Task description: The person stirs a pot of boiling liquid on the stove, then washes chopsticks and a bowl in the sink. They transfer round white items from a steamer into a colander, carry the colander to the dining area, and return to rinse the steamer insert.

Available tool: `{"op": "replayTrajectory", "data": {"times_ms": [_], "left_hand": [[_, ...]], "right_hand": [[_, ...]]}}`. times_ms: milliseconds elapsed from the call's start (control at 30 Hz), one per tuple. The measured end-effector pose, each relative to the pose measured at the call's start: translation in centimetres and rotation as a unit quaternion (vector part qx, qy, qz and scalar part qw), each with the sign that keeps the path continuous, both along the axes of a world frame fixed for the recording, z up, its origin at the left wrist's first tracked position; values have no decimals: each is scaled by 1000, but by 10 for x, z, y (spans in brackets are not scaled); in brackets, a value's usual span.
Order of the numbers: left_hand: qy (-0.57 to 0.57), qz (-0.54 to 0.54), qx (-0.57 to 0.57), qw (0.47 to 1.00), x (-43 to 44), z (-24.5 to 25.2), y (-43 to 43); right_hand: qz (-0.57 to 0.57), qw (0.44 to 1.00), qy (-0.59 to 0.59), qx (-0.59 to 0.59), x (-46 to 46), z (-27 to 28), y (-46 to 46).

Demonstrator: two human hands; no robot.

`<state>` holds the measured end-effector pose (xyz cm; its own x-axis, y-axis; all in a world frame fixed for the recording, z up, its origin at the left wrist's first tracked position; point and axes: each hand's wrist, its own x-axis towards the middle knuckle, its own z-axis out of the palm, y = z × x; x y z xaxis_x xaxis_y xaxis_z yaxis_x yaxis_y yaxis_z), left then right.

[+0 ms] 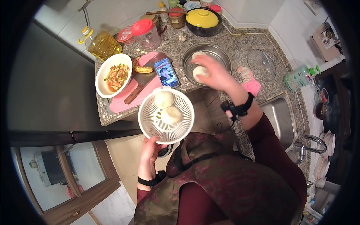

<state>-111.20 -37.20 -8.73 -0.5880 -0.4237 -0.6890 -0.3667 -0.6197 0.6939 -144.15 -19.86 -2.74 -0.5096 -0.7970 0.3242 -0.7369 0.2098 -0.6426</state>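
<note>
A white plastic colander (143,123) is held by its near rim in my left hand (152,147). Two round white buns (171,114) rest inside it, touching each other. Over a round metal steamer tray (186,73) my right hand (209,70) reaches, slightly blurred, its fingers spread around and touching a white bun (199,73); whether they grip it I cannot tell. Another pale bun (198,55) lies behind it in the tray, partly covered by my fingers.
A pink cutting board (123,102) holds a cleaver (134,94), a banana (143,69) and a phone (166,73). Beside it stands a white bowl of chopped food (98,81). A glass lid (261,64), pink cloth (251,85) and sink (281,121) are at the right; a yellow-lidded pot (203,31) stands behind.
</note>
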Motion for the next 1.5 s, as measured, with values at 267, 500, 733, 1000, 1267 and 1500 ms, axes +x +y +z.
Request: {"op": "replayTrajectory", "data": {"times_ms": [267,500,733,1000,1267,1500], "left_hand": [[15,45,-86,995,29,6,-8],[12,40,-59,997,35,3,-3],[42,34,-48,997,32,3,-2],[58,31,18,998,12,3,-3],[29,57,-63,996,23,-2,0],[-9,66,-4,998,61,-10,6]], "right_hand": [[-150,939,29,309,-32,-85,-36],[-167,902,66,393,-49,-100,-61],[-179,912,-323,176,-87,-81,-23],[115,834,-536,-64,12,-13,-21],[70,988,-107,-87,26,-12,-31],[-191,924,4,332,-93,-53,-63]]}}
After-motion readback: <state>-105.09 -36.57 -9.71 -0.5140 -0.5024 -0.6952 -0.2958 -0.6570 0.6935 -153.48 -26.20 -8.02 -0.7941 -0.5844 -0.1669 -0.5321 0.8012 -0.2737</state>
